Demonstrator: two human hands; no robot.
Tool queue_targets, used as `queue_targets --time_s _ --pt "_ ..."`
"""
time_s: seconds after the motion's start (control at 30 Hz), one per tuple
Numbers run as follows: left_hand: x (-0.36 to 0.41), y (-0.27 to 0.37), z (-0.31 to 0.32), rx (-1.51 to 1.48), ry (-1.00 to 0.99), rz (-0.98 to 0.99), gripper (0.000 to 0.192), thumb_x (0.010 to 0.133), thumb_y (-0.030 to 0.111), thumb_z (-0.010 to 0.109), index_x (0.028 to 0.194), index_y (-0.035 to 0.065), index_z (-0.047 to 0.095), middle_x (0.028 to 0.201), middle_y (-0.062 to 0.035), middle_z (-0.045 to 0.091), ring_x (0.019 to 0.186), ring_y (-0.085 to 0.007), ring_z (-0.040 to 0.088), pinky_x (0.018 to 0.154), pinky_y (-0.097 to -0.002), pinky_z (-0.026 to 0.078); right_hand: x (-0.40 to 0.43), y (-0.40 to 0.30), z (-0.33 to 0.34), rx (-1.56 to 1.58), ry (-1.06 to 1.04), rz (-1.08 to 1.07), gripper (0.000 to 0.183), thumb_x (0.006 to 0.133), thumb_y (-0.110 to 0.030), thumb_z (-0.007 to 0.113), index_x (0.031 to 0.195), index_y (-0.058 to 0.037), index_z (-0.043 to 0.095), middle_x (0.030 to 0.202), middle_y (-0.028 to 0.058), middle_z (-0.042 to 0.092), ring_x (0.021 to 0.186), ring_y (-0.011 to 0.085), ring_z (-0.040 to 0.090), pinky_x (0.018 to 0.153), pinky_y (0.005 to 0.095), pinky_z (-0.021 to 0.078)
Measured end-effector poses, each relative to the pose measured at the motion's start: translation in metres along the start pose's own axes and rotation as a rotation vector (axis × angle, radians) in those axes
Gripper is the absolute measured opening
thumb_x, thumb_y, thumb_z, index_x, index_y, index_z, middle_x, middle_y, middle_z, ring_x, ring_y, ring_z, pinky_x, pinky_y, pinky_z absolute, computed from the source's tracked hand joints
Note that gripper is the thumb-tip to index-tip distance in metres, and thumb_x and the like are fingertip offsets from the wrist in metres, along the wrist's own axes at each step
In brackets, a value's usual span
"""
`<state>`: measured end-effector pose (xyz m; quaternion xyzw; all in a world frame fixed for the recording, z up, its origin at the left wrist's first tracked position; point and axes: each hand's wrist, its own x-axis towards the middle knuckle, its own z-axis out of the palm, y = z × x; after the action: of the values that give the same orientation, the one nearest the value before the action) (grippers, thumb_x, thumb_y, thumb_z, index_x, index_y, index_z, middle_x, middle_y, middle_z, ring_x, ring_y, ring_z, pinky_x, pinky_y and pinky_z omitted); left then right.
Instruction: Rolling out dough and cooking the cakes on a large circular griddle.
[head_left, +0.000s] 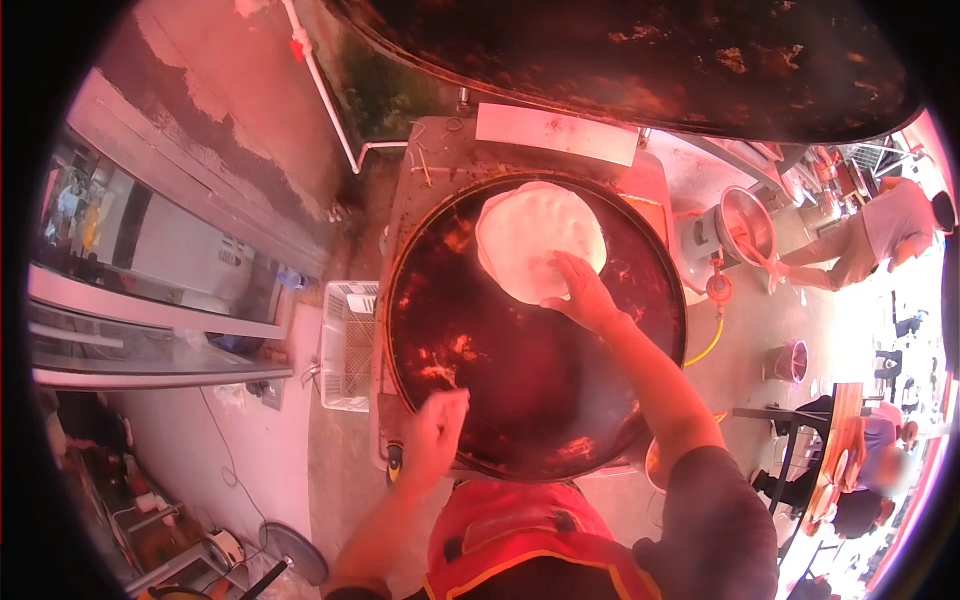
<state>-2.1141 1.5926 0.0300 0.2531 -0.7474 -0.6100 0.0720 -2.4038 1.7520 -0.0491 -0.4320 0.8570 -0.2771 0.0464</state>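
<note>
A large round dark griddle lies in front of me, its surface mottled with brown, shiny patches. Toward its far side rests a pale, round sheet of dough with an uneven, slightly folded edge. My right hand reaches over the griddle with its fingers spread on the near right part of the dough. Over the griddle's front left rim is my left hand, blurred, its fingers curled and nothing visible in them. I wear a red apron with yellow-orange trim.
The raised round lid hangs beyond the griddle. On the left stands a white plastic crate. To the right are a metal bowl, a gas regulator with a yellow hose, and a bucket. People sit at a wooden table; another person stands farther off.
</note>
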Motion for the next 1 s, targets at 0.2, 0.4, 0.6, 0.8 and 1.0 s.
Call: queue_targets --time_s 0.2,0.4,0.6,0.8,1.0 --pt "0.118 0.007 0.056 0.579 -0.001 0.513 0.023 0.08 0.01 0.061 0.102 0.0014 0.057 0.101 -0.0142 0.061 0.096 -0.0266 0.059 0.08 -0.0348 0.049 -0.002 0.045 -0.013 -0.081 -0.079 -0.288 0.045 0.073 -0.01 0.065 0.116 -0.0138 0.055 0.114 0.0055 0.057 0.109 0.0266 0.052 0.094 0.035 0.0419" --pt "0.177 -0.007 0.122 0.755 -0.027 0.647 0.036 0.077 0.013 0.062 0.109 -0.0005 0.052 0.113 -0.0154 0.056 0.113 -0.0292 0.048 0.096 -0.0377 0.038 0.008 0.037 -0.023 0.168 -0.046 0.083 0.014 0.086 -0.015 0.052 0.097 -0.0071 0.055 0.089 0.0164 0.062 0.087 0.0358 0.059 0.074 0.0437 0.0462" --pt "0.233 -0.008 0.1 0.844 -0.072 0.318 0.028 0.084 0.02 0.044 0.098 0.0054 0.063 0.103 -0.0164 0.06 0.107 -0.0301 0.053 0.087 -0.0389 0.043 0.009 0.017 -0.009 0.254 0.232 0.233 0.013 0.091 -0.018 0.046 0.098 -0.0064 0.044 0.073 0.023 0.059 0.071 0.0441 0.057 0.059 0.05 0.0444" --pt "0.201 -0.009 0.01 0.563 -0.269 0.344 0.027 0.085 0.021 0.042 0.089 0.0035 0.061 0.098 -0.0156 0.059 0.097 -0.0297 0.054 0.084 -0.0364 0.043 -0.024 -0.064 0.037 0.331 0.121 0.177 0.009 0.089 -0.012 0.046 0.096 -0.0065 0.045 0.074 0.0196 0.058 0.072 0.0404 0.058 0.057 0.0464 0.0454" --pt "0.139 -0.037 -0.065 1.376 -0.805 0.669 0.022 0.081 0.019 0.059 0.097 0.0044 0.062 0.101 -0.0107 0.06 0.101 -0.0277 0.053 0.09 -0.0386 0.041 -0.057 -0.126 0.074 0.334 -0.235 -0.156 0.015 0.083 -0.005 0.05 0.098 -0.0061 0.049 0.09 0.0152 0.061 0.076 0.0348 0.062 0.064 0.0402 0.0503"
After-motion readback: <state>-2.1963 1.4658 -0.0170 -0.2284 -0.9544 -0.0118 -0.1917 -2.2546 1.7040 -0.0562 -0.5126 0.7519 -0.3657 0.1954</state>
